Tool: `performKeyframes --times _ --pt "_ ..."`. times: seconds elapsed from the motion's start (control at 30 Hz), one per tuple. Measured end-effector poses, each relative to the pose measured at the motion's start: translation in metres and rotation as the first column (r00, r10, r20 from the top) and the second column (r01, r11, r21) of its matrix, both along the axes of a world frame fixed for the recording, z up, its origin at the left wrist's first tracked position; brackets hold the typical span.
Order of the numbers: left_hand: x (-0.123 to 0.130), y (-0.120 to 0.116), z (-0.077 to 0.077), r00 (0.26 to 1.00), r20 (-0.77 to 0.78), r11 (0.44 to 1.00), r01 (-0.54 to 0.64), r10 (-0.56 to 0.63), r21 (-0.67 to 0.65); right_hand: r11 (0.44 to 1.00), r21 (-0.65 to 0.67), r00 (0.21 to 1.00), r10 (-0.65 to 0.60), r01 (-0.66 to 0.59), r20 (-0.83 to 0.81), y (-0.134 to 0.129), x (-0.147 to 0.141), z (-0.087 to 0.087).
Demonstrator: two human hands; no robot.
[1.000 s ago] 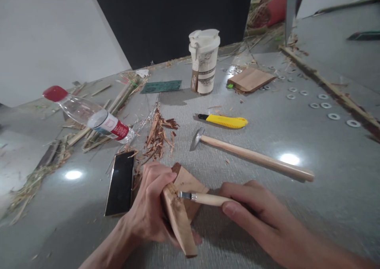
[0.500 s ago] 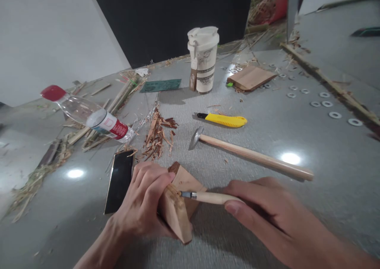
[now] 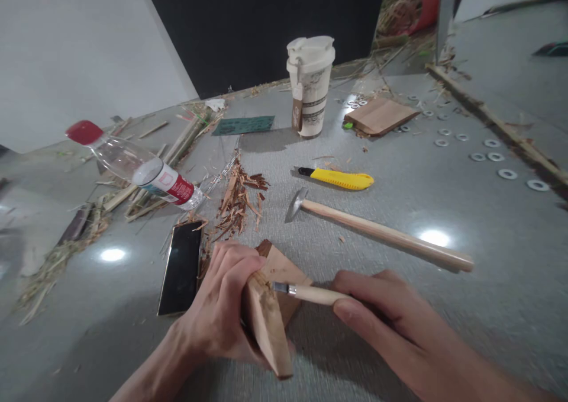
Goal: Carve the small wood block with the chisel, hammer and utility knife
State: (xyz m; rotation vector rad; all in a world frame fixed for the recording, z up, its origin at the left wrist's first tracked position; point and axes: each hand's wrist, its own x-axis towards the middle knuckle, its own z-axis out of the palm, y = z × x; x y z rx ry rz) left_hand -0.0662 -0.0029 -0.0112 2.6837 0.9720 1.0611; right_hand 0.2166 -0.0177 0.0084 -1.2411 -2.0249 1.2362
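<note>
My left hand [image 3: 231, 295] is wrapped round a wooden block [image 3: 267, 325], holding it tilted over the grey table. Another flat piece of wood [image 3: 286, 270] shows just behind the block; whether the two are joined I cannot tell. Between the thumb and fingers of my right hand [image 3: 381, 316] is a wood chisel [image 3: 313, 293] with a pale handle. Its metal blade points left, at the rough, carved upper edge of the block. A hammer [image 3: 386, 227] with a wooden handle lies beyond my right hand.
Past the hammer lies a yellow utility knife [image 3: 341, 178]. Wood shavings [image 3: 239, 198] and a black phone [image 3: 180, 269] are near my left hand. Farther off are a plastic bottle [image 3: 146, 171], a lidded cup [image 3: 313, 85], a wooden board [image 3: 381, 116], a green strip [image 3: 244, 125] and several washers [image 3: 507, 173].
The chisel's blade has drawn slightly up and off the carved edge, its handle sitting deeper in my right hand. The block has tilted a little. The whole view has shifted slightly.
</note>
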Motion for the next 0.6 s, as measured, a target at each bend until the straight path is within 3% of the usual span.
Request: performKeyframes --times 0.2,0.33,0.5,0.6 --pt "-0.007 0.004 0.01 0.981 -0.192 0.999 -0.03 0.035 0.029 0.99 0.132 0.992 0.032 -0.048 0.125 0.012 0.014 0.005" --pt "-0.004 0.004 0.015 0.981 -0.194 0.999 -0.029 0.031 0.014 0.995 0.097 0.994 0.02 -0.03 0.104 0.011 0.014 0.01" --pt "-0.003 0.002 0.01 0.993 -0.113 0.999 -0.025 0.02 -0.046 0.985 -0.172 0.998 -0.041 0.034 -0.042 0.005 0.001 0.006" --pt "-0.003 0.002 0.006 0.994 -0.1 0.999 -0.047 0.045 -0.011 0.895 -0.446 0.965 -0.094 -0.025 -0.244 0.002 -0.008 -0.002"
